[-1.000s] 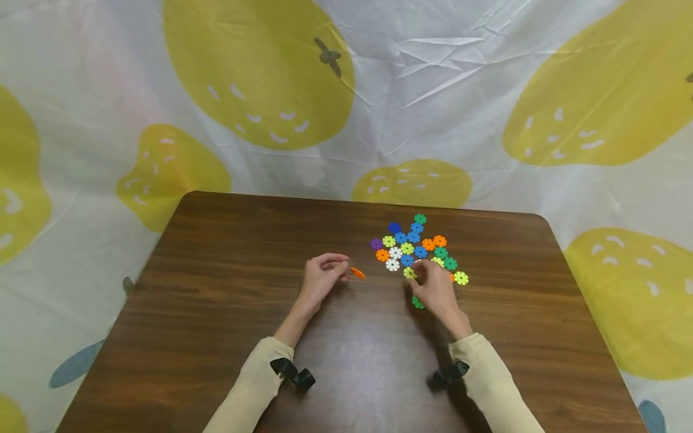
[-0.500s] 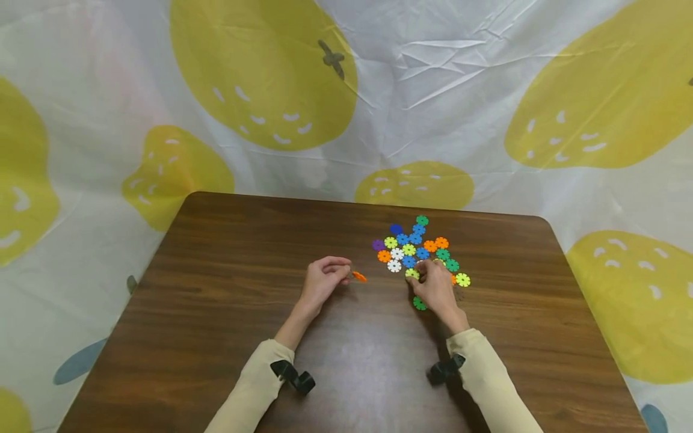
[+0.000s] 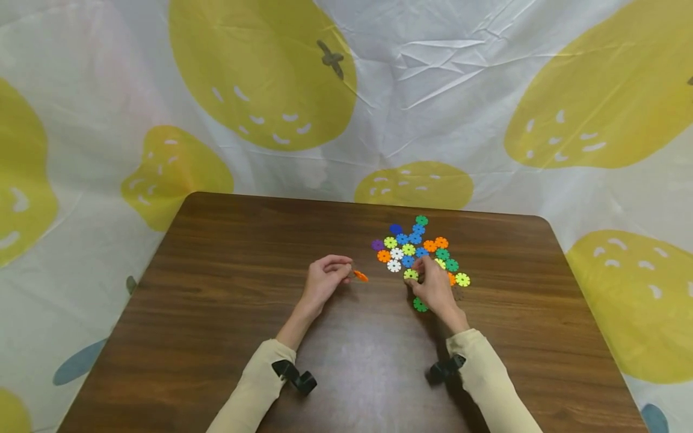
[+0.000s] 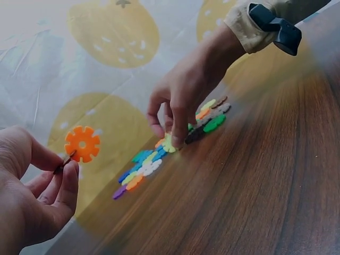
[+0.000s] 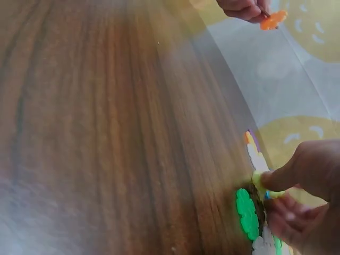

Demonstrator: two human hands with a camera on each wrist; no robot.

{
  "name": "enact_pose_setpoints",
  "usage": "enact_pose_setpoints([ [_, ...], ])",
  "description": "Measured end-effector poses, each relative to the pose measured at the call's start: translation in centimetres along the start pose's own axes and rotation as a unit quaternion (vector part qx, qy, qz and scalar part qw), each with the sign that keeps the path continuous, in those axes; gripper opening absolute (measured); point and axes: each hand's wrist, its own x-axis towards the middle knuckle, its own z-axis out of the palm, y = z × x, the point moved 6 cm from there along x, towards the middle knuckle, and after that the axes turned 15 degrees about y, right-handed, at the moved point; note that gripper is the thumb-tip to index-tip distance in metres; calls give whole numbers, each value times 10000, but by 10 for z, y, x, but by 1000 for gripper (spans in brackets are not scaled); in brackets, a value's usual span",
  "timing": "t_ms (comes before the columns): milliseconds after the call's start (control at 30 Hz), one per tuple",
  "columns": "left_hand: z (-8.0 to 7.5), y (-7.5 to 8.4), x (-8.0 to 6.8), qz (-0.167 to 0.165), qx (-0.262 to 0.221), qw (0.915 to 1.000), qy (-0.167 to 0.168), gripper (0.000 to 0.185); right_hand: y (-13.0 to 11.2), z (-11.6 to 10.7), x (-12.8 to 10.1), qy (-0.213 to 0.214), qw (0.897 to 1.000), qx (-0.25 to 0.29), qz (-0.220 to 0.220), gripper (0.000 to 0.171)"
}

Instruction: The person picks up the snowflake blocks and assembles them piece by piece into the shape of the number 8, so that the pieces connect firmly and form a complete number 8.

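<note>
My left hand point(image 3: 326, 281) is raised over the table, thumb and fingertips pinching a brown notched disc point(image 4: 65, 162) seen edge-on in the left wrist view. An orange notched disc point(image 4: 89, 139) is joined to it and sticks out past the fingertips. At the near side of a spread of colourful discs, my right hand point(image 3: 436, 290) pinches a yellow-green notched disc point(image 4: 169, 143) between thumb and fingers; it is tipped up from the flat pieces. A green disc point(image 5: 246, 213) lies just below that hand, and the palm hides some pieces in the head view.
Several flat discs, among them a white disc point(image 3: 394, 266), a purple disc point(image 3: 377, 245) and an orange disc point(image 3: 441, 242), lie close together on the brown table point(image 3: 227, 337). A patterned cloth point(image 3: 303, 174) hangs behind the table's far edge.
My left hand has shifted slightly to the right with the joined discs. The yellow-green disc at my right fingertips shows more of its face than half a second ago.
</note>
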Motion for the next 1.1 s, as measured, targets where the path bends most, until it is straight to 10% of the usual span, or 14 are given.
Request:
enact_pose_setpoints([
  [733, 3, 10, 2, 407, -277, 9987, 136, 24, -72, -1, -23, 17, 9733, 2283, -236, 14],
  [1100, 3, 12, 0, 538, -387, 9976, 210, 23, -85, 1, -25, 171, 9659, 2581, -95, 14],
])
